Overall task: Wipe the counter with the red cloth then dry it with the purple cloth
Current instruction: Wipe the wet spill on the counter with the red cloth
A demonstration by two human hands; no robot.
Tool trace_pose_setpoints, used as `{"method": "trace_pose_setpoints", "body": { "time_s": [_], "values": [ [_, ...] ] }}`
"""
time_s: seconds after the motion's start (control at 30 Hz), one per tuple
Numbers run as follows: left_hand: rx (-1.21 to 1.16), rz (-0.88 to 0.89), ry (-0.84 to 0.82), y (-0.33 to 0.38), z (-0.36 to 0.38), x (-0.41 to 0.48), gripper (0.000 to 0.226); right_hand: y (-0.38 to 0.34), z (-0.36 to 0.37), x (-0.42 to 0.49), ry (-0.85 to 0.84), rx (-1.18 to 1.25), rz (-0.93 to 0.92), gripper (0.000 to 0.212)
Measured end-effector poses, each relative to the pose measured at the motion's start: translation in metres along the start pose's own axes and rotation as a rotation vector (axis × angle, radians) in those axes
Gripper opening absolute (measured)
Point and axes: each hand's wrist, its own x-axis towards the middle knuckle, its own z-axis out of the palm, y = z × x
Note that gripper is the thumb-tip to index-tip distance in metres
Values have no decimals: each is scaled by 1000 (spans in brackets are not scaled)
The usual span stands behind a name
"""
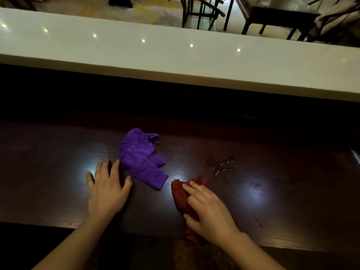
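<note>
The dark wooden counter (58, 152) runs across the lower half of the view. A crumpled purple cloth (139, 158) lies near its middle. My left hand (108, 189) rests flat on the wood, fingers spread, its fingertips just left of the purple cloth. My right hand (209, 211) presses down on the red cloth (180, 193), which bunches under the palm and hangs over the near edge. A small wet spill (220, 164) glistens on the counter just beyond the red cloth, to the right.
A raised white ledge (175, 61) runs along the far side of the counter, with a dark recess beneath it. Chairs and a table (272, 16) stand on the floor beyond. The near counter edge (48, 224) crosses below my wrists.
</note>
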Motion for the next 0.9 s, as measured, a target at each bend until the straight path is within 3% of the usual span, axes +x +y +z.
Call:
{"method": "trace_pose_setpoints", "body": {
  "time_s": [0.07,0.17,0.3,0.37,0.43,0.57,0.63,0.8,0.9],
  "values": [
    [-45,30,15,10,1,-20,74,18,-4,-29,32,6,35,25],
    [-89,110,68,28,4,-50,74,61,-12,-65,120,-5,251,27],
    [-89,252,111,47,13,-72,69,108,-33,-62,208,-30,672,57],
    [-69,371,109,57,17,-75,64,106,-35,-53,141,-102,685,62],
    [-31,439,59,71,19,-74,62,92,-28,-61,86,-158,588,60],
    [33,335,-35,96,24,-67,64,74,-21,-103,-64,-173,299,57],
    [73,301,-53,100,29,-64,67,96,-31,-95,-82,-192,248,53],
    [110,288,-58,98,36,-63,67,149,-42,-12,28,-131,589,51],
    [113,288,-58,98,36,-62,67,150,-40,16,41,-104,664,54]
  ]
}}
